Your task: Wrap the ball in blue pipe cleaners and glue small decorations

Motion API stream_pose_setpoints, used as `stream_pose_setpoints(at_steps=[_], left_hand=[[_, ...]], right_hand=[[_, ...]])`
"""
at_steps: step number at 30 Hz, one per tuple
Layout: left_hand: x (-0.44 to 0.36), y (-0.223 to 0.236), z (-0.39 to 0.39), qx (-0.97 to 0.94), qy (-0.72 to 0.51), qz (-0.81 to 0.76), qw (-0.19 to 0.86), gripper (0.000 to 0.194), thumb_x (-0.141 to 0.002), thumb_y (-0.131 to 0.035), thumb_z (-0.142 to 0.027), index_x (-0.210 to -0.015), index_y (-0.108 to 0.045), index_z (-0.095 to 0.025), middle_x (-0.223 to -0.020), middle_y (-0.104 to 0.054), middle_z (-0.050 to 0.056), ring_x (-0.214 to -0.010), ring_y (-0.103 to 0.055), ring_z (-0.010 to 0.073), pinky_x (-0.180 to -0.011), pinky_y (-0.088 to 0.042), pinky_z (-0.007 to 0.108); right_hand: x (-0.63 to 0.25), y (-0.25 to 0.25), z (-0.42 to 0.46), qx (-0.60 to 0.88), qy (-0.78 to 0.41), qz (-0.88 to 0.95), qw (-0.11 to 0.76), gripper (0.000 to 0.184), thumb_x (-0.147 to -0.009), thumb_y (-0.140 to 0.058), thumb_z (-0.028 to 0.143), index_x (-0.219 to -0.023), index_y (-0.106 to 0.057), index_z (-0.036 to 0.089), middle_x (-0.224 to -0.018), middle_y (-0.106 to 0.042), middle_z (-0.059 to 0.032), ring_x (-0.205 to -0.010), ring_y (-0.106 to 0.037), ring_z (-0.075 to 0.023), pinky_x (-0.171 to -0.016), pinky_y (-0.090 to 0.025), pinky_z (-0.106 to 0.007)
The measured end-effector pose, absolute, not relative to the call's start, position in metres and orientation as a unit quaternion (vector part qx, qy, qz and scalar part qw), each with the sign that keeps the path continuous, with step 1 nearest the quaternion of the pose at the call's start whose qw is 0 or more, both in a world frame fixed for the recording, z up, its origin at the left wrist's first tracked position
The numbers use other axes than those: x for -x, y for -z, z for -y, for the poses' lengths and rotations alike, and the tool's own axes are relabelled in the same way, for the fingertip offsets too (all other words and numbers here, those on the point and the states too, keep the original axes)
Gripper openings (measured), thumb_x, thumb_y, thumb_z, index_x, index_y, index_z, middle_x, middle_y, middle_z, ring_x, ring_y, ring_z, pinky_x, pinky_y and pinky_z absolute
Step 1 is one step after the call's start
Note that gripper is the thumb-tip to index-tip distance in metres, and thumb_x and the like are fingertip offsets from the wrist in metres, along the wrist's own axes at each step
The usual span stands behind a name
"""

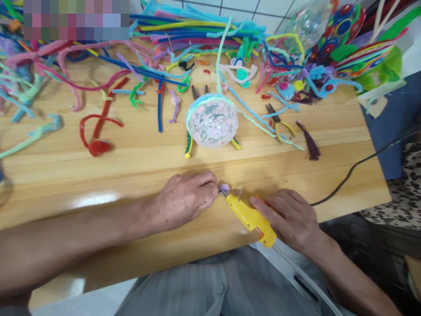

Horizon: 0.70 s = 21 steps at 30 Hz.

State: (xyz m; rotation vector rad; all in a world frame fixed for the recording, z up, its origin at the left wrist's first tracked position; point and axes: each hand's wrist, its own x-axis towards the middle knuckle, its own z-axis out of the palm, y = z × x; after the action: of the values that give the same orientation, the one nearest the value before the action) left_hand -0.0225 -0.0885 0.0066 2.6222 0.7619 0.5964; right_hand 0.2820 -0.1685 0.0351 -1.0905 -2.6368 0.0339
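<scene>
In my right hand (292, 219) is a yellow hot glue gun (251, 217), its metal nozzle pointing up and left. A clear glue stick (305, 281) trails from its rear end. The nozzle tip meets a small purple piece (224, 188), too small to make out fully. My left hand (190, 195) pinches this piece at the fingertips, its fingers closed and the thumb side toward the nozzle. Beyond both hands stands a clear round ball (213, 122) with a whitish pattern and blue and pale green pipe cleaner around its top. Pliers with green and yellow handles (188, 145) lie partly hidden beneath it.
Small pliers (279, 123) and a dark tassel (309, 142) lie at the right. Red pipe cleaners (98, 145) are at the left. Bundles of coloured pipe cleaners (197, 28) line the back. A black cord (348, 175) crosses the right edge of the wooden table (148, 162).
</scene>
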Motion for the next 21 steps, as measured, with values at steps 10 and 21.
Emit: stream_pose_setpoints(at_steps=[10, 21], left_hand=[[0.0219, -0.0069, 0.0889, -0.923, -0.213, -0.267, 0.177, 0.024, -0.109, -0.049, -0.023, -0.098, -0.069, -0.018, -0.102, -0.077, 0.003, -0.077, -0.073, 0.0111, -0.056, -0.049, 0.023], [0.0217, -0.0039, 0.0872, -0.916, -0.234, -0.252, 0.206, 0.017, -0.107, -0.052, -0.020, -0.099, -0.067, -0.018, -0.116, -0.078, 0.001, -0.092, -0.077, 0.0127, -0.070, -0.057, 0.023]], right_hand=[[-0.2842, -0.0310, 0.1702, 0.375, -0.016, 0.917, 0.135, 0.037, -0.100, -0.059, 0.007, -0.137, -0.060, 0.016, -0.092, -0.072, -0.0060, -0.080, -0.063, -0.0207, -0.077, -0.049, -0.037], [-0.2887, -0.0334, 0.1669, 0.385, 0.004, 0.912, 0.142, 0.031, -0.102, -0.057, 0.008, -0.132, -0.062, 0.015, -0.091, -0.072, -0.0071, -0.080, -0.062, -0.0209, -0.077, -0.048, -0.037]])
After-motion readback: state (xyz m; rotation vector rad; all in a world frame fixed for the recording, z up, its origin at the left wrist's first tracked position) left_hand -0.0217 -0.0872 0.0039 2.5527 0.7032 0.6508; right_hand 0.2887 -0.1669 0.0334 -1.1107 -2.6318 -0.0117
